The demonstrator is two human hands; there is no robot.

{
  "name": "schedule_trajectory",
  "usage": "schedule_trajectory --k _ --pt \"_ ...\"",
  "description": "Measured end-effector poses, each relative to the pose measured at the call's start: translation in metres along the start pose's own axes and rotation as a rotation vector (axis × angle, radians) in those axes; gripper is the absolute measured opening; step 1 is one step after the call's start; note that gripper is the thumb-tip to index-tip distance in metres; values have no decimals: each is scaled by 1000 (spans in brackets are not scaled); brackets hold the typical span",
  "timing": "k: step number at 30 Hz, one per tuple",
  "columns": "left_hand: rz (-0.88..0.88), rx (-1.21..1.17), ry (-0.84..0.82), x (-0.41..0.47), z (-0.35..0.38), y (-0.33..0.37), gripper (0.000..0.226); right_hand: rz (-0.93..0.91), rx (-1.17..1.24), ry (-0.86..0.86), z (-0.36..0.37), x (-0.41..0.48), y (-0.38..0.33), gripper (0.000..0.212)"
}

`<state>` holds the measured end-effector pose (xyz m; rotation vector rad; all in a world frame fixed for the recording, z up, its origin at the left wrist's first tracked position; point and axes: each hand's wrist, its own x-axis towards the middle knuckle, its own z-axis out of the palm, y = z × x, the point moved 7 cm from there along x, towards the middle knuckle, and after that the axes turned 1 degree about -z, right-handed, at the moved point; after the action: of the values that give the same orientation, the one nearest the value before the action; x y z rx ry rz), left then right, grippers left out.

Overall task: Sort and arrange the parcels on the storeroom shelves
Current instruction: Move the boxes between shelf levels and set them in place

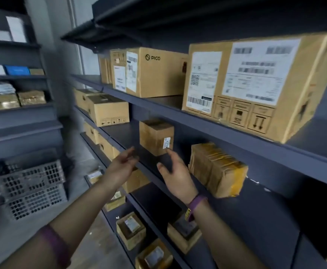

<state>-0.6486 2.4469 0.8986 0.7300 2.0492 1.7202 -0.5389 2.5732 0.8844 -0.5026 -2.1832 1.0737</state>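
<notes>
A small brown parcel (156, 137) with a white label stands on the middle shelf (120, 135). My left hand (122, 166) is open just below and to the left of it, empty. My right hand (175, 174) is open too, fingers spread, one fingertip almost at the parcel's labelled corner; I cannot tell if it touches. A tape-wrapped yellow-brown parcel (216, 168) lies to the right on the same shelf. Two large labelled boxes, a PICO box (155, 72) and a bigger one (256, 86), sit on the shelf above.
More cartons (108, 110) stand further left on the middle shelf. Small parcels (130, 230) fill the lower shelves. A grey perforated crate (30, 188) sits on the floor at left. Another shelving unit (13, 78) with boxes is at far left.
</notes>
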Motion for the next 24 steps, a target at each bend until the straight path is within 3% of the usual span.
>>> schedule_trajectory --k 3,8,24 --pt "-24 -16 67 44 -24 -13 34 25 31 5 28 41 6 56" --pt "-69 7 75 107 -57 -36 42 65 33 -10 72 100 20 59" --pt "-13 -6 -125 343 -208 -85 44 178 -144 45 276 285 4 62"
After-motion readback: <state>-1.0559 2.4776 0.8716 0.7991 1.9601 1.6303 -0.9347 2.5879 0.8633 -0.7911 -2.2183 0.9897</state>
